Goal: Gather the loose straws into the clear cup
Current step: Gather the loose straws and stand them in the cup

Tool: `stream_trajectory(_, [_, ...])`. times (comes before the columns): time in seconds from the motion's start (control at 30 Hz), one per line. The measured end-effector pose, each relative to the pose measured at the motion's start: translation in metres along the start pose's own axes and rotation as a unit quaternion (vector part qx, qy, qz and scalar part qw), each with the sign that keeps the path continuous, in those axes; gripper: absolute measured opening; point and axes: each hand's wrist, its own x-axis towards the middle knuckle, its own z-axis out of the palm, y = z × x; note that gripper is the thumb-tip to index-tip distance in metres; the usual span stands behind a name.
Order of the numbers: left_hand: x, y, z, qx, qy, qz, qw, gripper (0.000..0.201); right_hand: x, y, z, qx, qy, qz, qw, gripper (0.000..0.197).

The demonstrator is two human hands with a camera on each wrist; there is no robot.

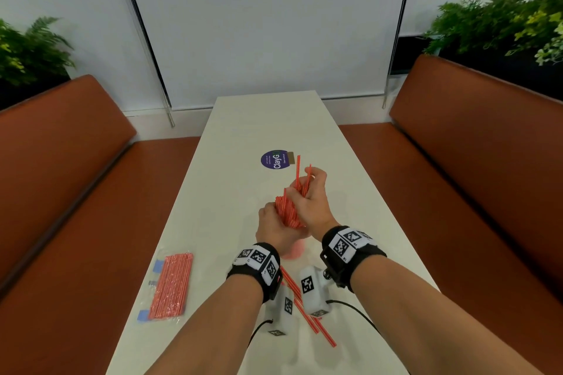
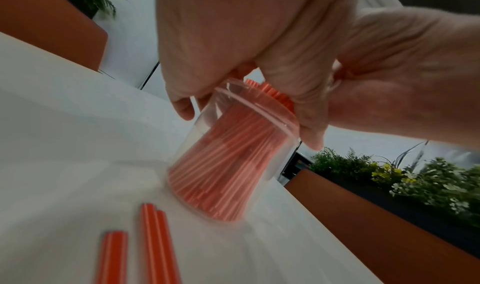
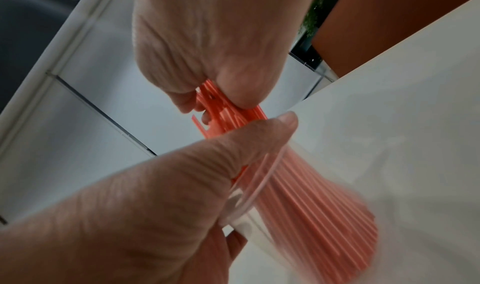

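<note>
We are mid-load: our left hand (image 1: pixel 272 227) grips the rim of the clear cup (image 2: pixel 235 161), tilted on the bench (image 1: pixel 265 128), while our right hand (image 1: pixel 313 198) curls around the bundle of red straws (image 1: pixel 289 210) standing in it. 3 loose straws (image 1: pixel 307 310) lie on the bench near our wrists. Next, we judge, the right hand must let go and fetch them without toppling the cup.

A long white table (image 1: pixel 268 119) runs away toward pale roller blinds (image 1: pixel 268 24) split by dark window frames (image 1: pixel 140 21). Rust-brown benches (image 1: pixel 61 143) flank both long edges. Ferns (image 1: pixel 33 49) sit behind the left backrest, more greenery (image 1: pixel 499 15) behind the right. Even, soft daylight
</note>
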Motion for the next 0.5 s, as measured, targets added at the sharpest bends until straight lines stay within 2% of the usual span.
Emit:
stream_trajectory(0.07, [-0.0054,0.0033,-0.0032,-0.015,-0.001,0.008,1.0,0.088,-0.0006,-0.0001,-0.0017,0.0,-0.002,0.004,1.0,0.051])
stream_trajectory(0.1, [-0.0061,0.0029,-0.0039,-0.018,-0.004,0.009,1.0,0.087,-0.0011,0.0003,-0.0021,-0.004,-0.002,0.005,1.0,0.047])
stream_trajectory(0.2, [-0.0071,-0.0003,-0.005,-0.024,-0.011,0.023,0.999,0.084,-0.0011,0.0008,-0.0001,-0.022,0.019,0.017,0.999,0.009])
stream_trajectory(0.3, [-0.0077,-0.0042,-0.0045,-0.045,-0.017,0.024,0.999,0.081,0.0001,0.0029,0.0034,-0.061,0.053,0.022,0.996,0.018])
stream_trajectory(0.37, [-0.0094,-0.0051,-0.0044,-0.051,-0.017,0.03,0.998,0.078,0.0008,0.0015,0.0039,-0.063,0.074,0.01,0.995,0.012])
stream_trajectory(0.43, [-0.0116,-0.0058,-0.0045,-0.055,-0.016,0.036,0.998,0.079,0.0006,0.0026,0.0016,-0.095,0.063,-0.005,0.993,0.02])
stream_trajectory(0.5, [-0.0144,-0.0051,-0.0055,-0.07,-0.021,0.041,0.996,0.084,-0.0043,0.0077,-0.0033,-0.167,0.021,-0.052,0.984,0.03])
